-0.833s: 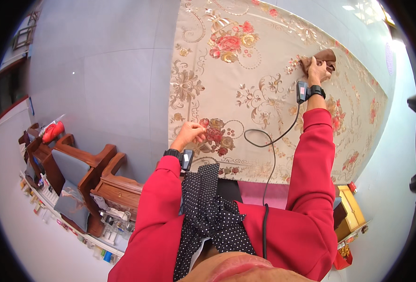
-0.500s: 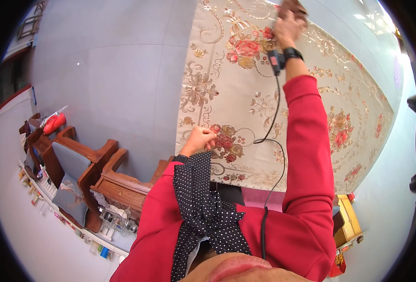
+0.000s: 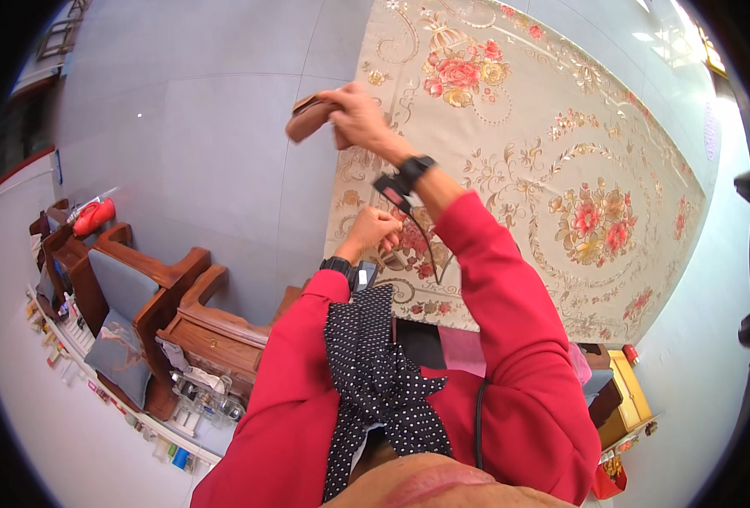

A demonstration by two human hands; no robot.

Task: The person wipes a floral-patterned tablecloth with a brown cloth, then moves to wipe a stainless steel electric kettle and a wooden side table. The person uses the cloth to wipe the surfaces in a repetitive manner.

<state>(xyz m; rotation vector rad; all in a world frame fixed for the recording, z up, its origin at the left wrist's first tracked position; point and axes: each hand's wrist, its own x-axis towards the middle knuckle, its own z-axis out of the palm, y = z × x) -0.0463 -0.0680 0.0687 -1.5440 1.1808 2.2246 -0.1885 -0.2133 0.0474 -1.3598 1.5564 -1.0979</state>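
My right hand (image 3: 360, 117) is closed on a brown folded cloth (image 3: 309, 121), holding it out past the left edge of the table. Beneath my arms spreads a cream tablecloth (image 3: 510, 127) with red and gold flowers and scrollwork. My left hand (image 3: 370, 232) is over the cloth's left edge, nearer to me, thumb and fingers drawn together. Whether anything is between them is hidden. Each wrist wears a black band, and a black cable runs from a small device at my right wrist.
Wooden armchairs with grey-blue cushions (image 3: 125, 284) stand at the left, beside a wooden cabinet (image 3: 214, 340). A red object (image 3: 94, 217) rests on a chair. Grey tiled floor (image 3: 214, 127) lies beyond the table's left edge. A yellow cabinet (image 3: 629, 388) is at the right.
My right hand has swung from the far part of the table toward the left, carrying the brown cloth past the edge. My left hand has shifted only slightly, still with its fingers drawn together.
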